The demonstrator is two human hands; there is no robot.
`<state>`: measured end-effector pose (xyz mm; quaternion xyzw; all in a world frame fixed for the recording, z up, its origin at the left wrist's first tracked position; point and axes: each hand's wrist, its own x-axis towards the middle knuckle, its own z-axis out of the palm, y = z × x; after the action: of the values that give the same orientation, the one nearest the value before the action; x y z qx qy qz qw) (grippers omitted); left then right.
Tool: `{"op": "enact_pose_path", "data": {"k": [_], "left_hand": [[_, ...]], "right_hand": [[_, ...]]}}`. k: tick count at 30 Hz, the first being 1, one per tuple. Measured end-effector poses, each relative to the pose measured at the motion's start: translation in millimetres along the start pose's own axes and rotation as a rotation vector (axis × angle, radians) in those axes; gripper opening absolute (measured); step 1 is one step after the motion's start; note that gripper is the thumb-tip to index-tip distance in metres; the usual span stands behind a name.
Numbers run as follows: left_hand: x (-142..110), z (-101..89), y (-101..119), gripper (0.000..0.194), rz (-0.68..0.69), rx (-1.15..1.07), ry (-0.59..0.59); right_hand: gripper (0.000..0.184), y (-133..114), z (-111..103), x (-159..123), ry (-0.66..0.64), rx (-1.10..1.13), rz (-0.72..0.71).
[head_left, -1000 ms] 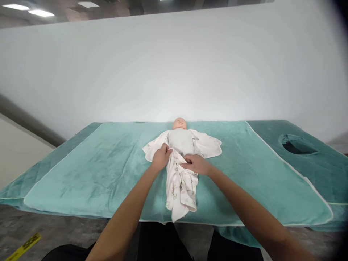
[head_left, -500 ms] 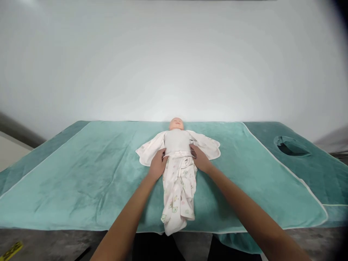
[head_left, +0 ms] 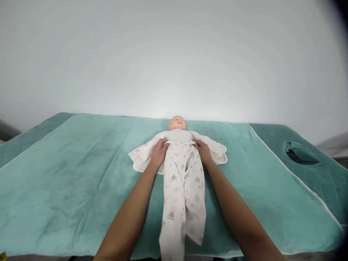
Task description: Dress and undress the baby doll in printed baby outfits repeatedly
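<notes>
A baby doll (head_left: pixel 177 123) lies face up, its head toward the wall. It wears a white top (head_left: pixel 146 152) spread out at both sides. White baby pants (head_left: pixel 175 188) printed with small animals cover its lower body, and the legs stretch toward me. My left hand (head_left: pixel 160 152) grips the left end of the waistband, fingers closed on the cloth. At the other end of the waistband, my right hand (head_left: pixel 202 148) pinches the cloth too. Between the hands the waistband is pulled straight across the doll's belly. The doll's legs are hidden inside or under the pants.
A light green cover (head_left: pixel 81 174) lies over a darker green padded table (head_left: pixel 274 139). An oval hole (head_left: pixel 300 154) opens in the table at the right. Behind stands a plain pale wall (head_left: pixel 174 58). Yellow tape (head_left: pixel 3 256) shows at the bottom left corner.
Both hands have moved up the doll's body, bringing the waistband from the hips to higher on the belly. The pants' legs look straighter and flatter. The camera view has shifted closer.
</notes>
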<state>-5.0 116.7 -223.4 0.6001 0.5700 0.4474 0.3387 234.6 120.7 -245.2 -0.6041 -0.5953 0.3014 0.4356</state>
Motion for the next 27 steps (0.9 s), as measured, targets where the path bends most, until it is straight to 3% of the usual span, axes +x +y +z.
{"op": "enact_pose_path", "data": {"k": [3,6,9,12,17,21,27], "left_hand": [[-1.7,-2.6,-3.2,0.018,-0.01,0.011,-0.004],[-0.2,-10.2,2.2,0.017,-0.034,0.044,-0.027],[4.1,-21.6,9.4,0.034,-0.16,0.039,-0.208],[5.6,-34.9,12.6,0.041,-0.3,-0.107,-0.445],[-2.4,-53.9,6.4,0.029,-0.25,-0.229,-0.626],[-5.9,-58.1,-4.2,0.02,-0.208,-0.246,-0.639],[-5.6,-47.9,-8.8,0.013,-0.092,-0.159,-0.497]], "right_hand": [[0.033,11.6,2.6,2.2,-0.004,0.098,0.024],[0.033,10.0,-0.3,-1.5,-0.087,0.123,0.006],[0.028,2.8,-6.8,-5.4,-0.184,0.17,-0.014],[0.029,0.0,-17.2,-8.8,-0.288,0.235,0.009],[0.026,2.5,-39.7,-12.7,-0.553,0.409,0.113],[0.027,-0.3,-48.3,-12.5,-0.674,0.474,0.085],[0.031,-6.1,-47.1,-13.1,-0.715,0.396,0.026]]}}
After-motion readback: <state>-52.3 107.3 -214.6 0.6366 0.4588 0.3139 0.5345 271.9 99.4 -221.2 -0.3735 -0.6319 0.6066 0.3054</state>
